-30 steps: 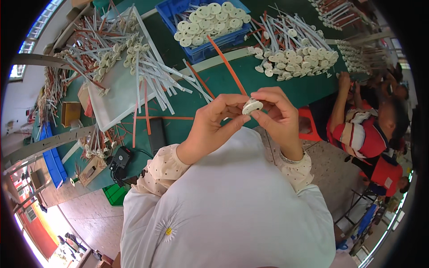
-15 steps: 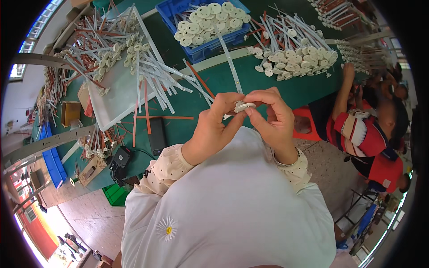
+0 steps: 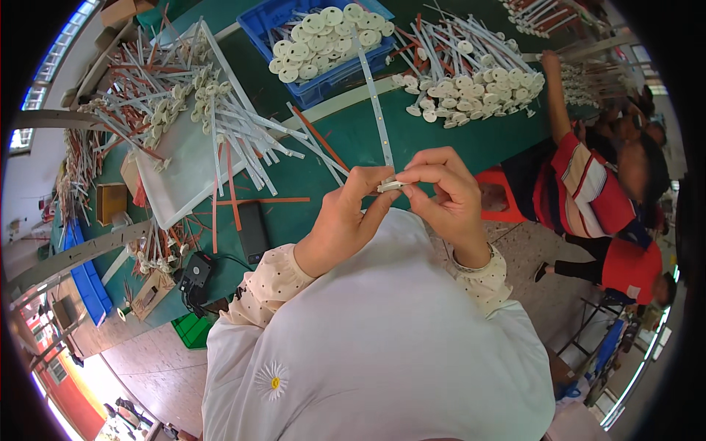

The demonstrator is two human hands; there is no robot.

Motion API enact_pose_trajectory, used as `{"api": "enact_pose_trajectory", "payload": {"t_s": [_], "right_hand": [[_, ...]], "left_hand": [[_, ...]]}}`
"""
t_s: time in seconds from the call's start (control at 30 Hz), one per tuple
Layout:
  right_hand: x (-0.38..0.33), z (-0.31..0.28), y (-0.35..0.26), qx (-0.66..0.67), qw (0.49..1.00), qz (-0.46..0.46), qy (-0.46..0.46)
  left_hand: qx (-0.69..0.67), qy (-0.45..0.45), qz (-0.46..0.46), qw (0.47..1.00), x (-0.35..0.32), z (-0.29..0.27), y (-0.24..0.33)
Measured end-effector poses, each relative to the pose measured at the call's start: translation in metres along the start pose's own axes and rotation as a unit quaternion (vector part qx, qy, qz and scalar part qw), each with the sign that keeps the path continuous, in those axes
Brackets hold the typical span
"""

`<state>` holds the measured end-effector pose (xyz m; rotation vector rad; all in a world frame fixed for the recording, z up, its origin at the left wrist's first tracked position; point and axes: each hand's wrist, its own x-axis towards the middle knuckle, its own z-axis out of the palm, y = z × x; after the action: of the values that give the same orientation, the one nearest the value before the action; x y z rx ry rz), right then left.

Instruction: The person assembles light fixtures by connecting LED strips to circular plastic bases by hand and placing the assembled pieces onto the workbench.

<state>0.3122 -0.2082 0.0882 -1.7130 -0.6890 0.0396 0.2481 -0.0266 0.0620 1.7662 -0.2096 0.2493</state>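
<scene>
Head view: left hand (image 3: 346, 224) and right hand (image 3: 445, 195) pinch a white strip (image 3: 376, 110) together; best to grip firmly and keep it straight above them.

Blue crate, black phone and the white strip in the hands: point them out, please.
blue crate (image 3: 332, 82): head view, front wall.
black phone (image 3: 254, 231): head view, middle of its face.
white strip (image 3: 375, 99): head view, mid-length.

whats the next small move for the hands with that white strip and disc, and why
Probably press the small white disc fully onto the near end of the long white strip. Both hands pinch there: the left hand from below, the right hand from above, with the strip rising away over the green table. The disc looks edge-on at the strip's tip, so seating seems unfinished, though the joint is too small to confirm.
</scene>
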Motion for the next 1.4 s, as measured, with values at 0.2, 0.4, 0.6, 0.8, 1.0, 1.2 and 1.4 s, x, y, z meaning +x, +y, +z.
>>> {"api": "enact_pose_trajectory", "payload": {"t_s": [0.2,0.4,0.6,0.8,1.0,1.2,1.4], "right_hand": [[0.0,0.002,0.001,0.023,0.999,0.018,0.021],[-0.001,-0.001,0.004,-0.026,0.999,0.007,0.037],[-0.003,-0.012,0.008,-0.002,1.0,0.004,0.012],[0.0,-0.009,0.004,-0.03,0.999,-0.022,0.014],[0.007,0.005,-0.005,-0.097,0.991,-0.093,-0.017],[0.014,0.039,-0.015,-0.138,0.967,-0.212,-0.033],[0.035,0.094,-0.026,-0.077,0.948,-0.273,-0.141]], "left_hand": [[-0.046,0.012,0.014,0.999,0.005,0.009,-0.007],[-0.033,-0.017,-0.016,0.999,0.005,0.011,-0.007],[-0.025,-0.026,0.005,0.999,0.006,0.011,-0.006],[-0.003,-0.022,0.016,1.0,0.007,0.008,-0.005],[0.024,0.011,0.019,0.999,-0.003,0.0,-0.001],[0.02,0.0,0.047,0.999,-0.019,-0.04,0.009],[0.091,0.105,0.027,0.99,-0.073,-0.085,0.023]]}}
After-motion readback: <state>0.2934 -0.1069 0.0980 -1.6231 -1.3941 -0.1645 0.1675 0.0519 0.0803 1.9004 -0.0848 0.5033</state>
